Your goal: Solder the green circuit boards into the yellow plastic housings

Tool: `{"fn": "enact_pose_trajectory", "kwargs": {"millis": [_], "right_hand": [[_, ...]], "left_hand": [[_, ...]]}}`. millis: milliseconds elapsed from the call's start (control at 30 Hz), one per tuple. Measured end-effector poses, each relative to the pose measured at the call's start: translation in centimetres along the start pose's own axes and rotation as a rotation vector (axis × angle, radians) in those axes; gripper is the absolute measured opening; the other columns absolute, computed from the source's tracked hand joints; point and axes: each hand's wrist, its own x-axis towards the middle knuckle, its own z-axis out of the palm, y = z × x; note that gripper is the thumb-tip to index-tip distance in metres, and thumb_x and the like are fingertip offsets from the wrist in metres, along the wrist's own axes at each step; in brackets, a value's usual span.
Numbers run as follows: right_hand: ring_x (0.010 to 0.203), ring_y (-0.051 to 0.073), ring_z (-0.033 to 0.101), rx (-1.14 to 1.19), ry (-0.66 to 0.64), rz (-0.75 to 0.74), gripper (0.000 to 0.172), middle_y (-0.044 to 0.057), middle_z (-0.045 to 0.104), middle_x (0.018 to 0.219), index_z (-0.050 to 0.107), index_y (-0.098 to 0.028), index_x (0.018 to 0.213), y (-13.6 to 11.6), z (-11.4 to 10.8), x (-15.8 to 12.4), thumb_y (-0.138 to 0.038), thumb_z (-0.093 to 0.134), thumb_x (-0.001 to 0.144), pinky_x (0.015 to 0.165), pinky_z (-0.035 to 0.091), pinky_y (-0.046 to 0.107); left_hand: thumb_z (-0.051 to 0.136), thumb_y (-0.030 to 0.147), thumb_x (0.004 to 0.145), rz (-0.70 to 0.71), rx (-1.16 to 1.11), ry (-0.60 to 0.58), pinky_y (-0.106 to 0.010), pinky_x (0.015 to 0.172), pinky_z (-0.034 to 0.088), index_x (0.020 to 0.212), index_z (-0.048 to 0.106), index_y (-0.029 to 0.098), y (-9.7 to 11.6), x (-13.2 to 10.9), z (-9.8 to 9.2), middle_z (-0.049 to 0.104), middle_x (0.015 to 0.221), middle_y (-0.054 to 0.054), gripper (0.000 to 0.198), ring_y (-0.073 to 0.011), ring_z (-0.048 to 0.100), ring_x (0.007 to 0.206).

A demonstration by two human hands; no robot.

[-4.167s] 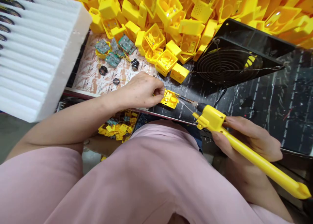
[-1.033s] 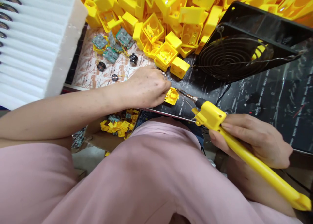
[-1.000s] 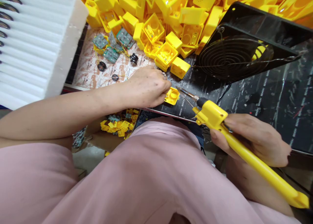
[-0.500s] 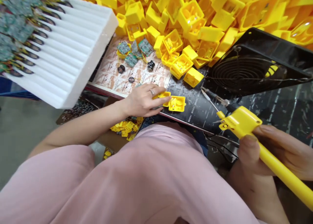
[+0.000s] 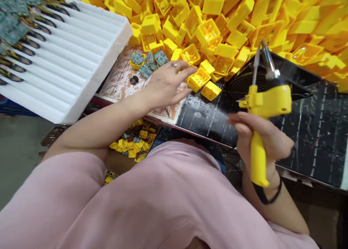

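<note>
1. Here, right hand [image 5: 262,140] wraps the grip of a yellow plastic pistol-shaped soldering iron [image 5: 262,107], fingers curled tight; metal tip points up, over the black fan grille [image 5: 244,84].
2. Left hand [image 5: 165,84] hovers over the printed mat, fingers loosely spread, holding nothing; fingertips just beside an open yellow plastic square housing [image 5: 198,78].
3. White ridged foam tray [image 5: 70,67] sits to the left, well apart.
</note>
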Motion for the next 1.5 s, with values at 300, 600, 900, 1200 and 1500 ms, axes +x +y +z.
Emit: {"fn": "enact_pose_trajectory", "kwargs": {"millis": [300, 600, 900, 1200, 1500], "right_hand": [[0.076, 0.017, 0.073, -0.212, -0.171, -0.090, 0.024, 0.002, 0.079, 0.107, 0.074, -0.031, 0.124, 3.0, 7.0, 4.4, -0.027, 0.056, 0.109, 0.063, 0.047, 0.026], [0.065, 0.014, 0.066, -0.117, -0.160, -0.066, 0.023, -0.001, 0.071, 0.082, 0.073, -0.025, 0.123, 0.1, 2.7, -0.5, -0.032, 0.074, 0.100, 0.061, 0.047, 0.026], [0.084, 0.019, 0.073, -0.008, -0.197, -0.267, 0.031, -0.002, 0.072, 0.088, 0.061, -0.023, 0.130, 1.7, 3.8, 0.3, -0.035, 0.071, 0.104, 0.102, 0.059, 0.039], [0.074, 0.019, 0.069, -0.069, -0.158, -0.225, 0.039, -0.002, 0.068, 0.083, 0.059, -0.025, 0.135, 2.5, 1.4, -0.8, -0.034, 0.076, 0.101, 0.080, 0.059, 0.033], [0.091, 0.025, 0.076, 0.062, -0.185, -0.231, 0.050, 0.004, 0.077, 0.100, 0.055, -0.025, 0.141, 2.2, 2.5, -1.1, -0.038, 0.078, 0.099, 0.095, 0.063, 0.044]], "left_hand": [[0.051, 0.041, 0.105, 0.038, -0.108, 0.038, -0.045, 0.111, 0.052, 0.154, 0.058, 0.018, -0.1, 0.9, 0.6, 0.068, 0.145, -0.015, 0.054, -0.0312, 0.067, 0.128], [0.056, 0.054, 0.102, 0.059, -0.068, -0.046, -0.048, 0.107, 0.053, 0.143, 0.063, 0.016, 0.6, -2.5, 1.1, 0.073, 0.135, -0.018, 0.057, -0.0351, 0.066, 0.126], [0.058, 0.038, 0.099, -0.075, 0.079, -0.193, -0.049, 0.093, 0.054, 0.112, 0.081, 0.011, 3.0, 4.3, 1.8, 0.071, 0.132, -0.023, 0.037, -0.0431, 0.065, 0.125], [0.045, 0.018, 0.105, 0.402, -0.028, -0.208, -0.041, 0.092, 0.058, 0.113, 0.080, 0.017, 3.7, -0.8, 1.2, 0.081, 0.120, -0.011, 0.036, -0.0274, 0.075, 0.105], [0.064, 0.037, 0.104, 0.197, -0.244, -0.082, -0.042, 0.115, 0.054, 0.156, 0.051, 0.012, -0.7, -5.6, 0.7, 0.068, 0.149, -0.019, 0.059, -0.0303, 0.067, 0.137]]}}
